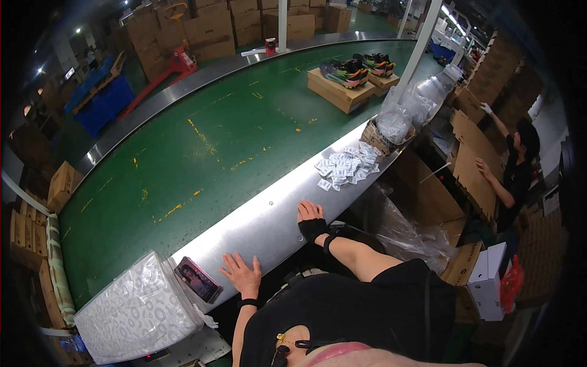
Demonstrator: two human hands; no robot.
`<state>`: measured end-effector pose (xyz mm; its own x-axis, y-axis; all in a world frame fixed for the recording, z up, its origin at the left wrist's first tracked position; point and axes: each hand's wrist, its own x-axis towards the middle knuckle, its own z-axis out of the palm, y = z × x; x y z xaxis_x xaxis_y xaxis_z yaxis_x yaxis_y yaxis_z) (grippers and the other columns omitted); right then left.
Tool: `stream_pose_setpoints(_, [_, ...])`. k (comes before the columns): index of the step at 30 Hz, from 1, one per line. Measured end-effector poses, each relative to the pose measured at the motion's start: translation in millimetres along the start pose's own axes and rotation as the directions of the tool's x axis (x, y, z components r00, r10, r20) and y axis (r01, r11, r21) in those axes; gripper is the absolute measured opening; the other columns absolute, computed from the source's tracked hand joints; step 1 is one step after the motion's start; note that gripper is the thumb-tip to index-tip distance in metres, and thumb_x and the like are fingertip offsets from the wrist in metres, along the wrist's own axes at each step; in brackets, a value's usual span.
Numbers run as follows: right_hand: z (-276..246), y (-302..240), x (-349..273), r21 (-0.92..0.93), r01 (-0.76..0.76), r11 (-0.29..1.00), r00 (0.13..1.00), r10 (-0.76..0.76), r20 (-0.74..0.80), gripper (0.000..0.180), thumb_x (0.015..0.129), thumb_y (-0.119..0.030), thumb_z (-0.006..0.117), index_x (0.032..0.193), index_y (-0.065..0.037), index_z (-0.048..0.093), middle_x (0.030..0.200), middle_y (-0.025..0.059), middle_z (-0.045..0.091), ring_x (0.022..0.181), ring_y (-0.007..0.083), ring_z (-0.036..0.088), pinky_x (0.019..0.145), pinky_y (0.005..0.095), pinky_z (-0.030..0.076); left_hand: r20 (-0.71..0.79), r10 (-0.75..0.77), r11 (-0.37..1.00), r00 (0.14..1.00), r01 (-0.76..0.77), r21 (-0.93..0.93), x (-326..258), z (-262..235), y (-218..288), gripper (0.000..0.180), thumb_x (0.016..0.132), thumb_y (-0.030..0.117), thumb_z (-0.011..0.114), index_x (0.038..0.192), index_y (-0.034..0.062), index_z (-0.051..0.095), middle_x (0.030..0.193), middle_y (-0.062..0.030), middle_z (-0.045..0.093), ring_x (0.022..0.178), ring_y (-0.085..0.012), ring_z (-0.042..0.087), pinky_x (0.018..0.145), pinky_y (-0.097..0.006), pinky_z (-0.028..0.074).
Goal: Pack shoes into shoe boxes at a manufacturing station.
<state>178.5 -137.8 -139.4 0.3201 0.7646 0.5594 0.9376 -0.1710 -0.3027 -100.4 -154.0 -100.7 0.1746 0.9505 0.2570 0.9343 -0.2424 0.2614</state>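
Your left hand (pixel 241 273) lies flat, fingers spread, holding nothing, on the steel rail (pixel 275 214) just beside a phone (pixel 197 279) at lower centre-left. It is likely slick and stiff; grip it by the long edges. Your right hand (pixel 310 214) rests flat and empty on the rail too. Small white sachets (pixel 345 165) lie right of centre, shoes on open cardboard boxes (pixel 342 85) at the upper middle.

Two hands rest flat on the near metal rim (pixel 269 220) of the conveyor: left hand (pixel 243 273), right hand (pixel 310 215). One phone (pixel 197 279) lies at near left. One white patterned stack (pixel 137 309) sits beside it. Two open shoe boxes (pixel 340 90) stand far right, each carrying one pair of shoes (pixel 348 72). One heap of small white sachets (pixel 347 165); count indeterminate. One co-worker (pixel 516 171) at far right.
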Motion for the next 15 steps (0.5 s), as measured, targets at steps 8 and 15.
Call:
stream_pose_setpoints(8, [1.0,0.7,-0.6,-0.016,-0.001,1.0,1.0,0.001,0.011,0.025,0.077,-0.013,0.06,0.102,-0.01,0.057,0.112,0.0041,0.055,0.109,0.0202,0.05,0.091,0.0415,0.035,0.006,-0.001,1.0,1.0,0.0,0.016,-0.3,-0.1,0.3,0.063,0.081,0.042,0.058,0.123,-0.003,0.048,0.138,-0.0245,0.033,0.132,-0.0377,0.026,0.106,-0.058,0.014])
stream_pose_setpoints(15, [0.7,0.6,-0.6,-0.016,0.011,1.0,1.0,-0.011,-0.006,0.025,0.078,-0.013,0.06,0.102,-0.01,0.057,0.112,0.0042,0.055,0.109,0.0201,0.05,0.09,0.0415,0.035,0.012,-0.003,1.0,1.0,0.002,0.005,-0.2,-1.4,0.8,0.062,0.081,0.042,0.057,0.123,-0.0032,0.048,0.138,-0.0245,0.033,0.132,-0.0377,0.026,0.106,-0.058,0.014])
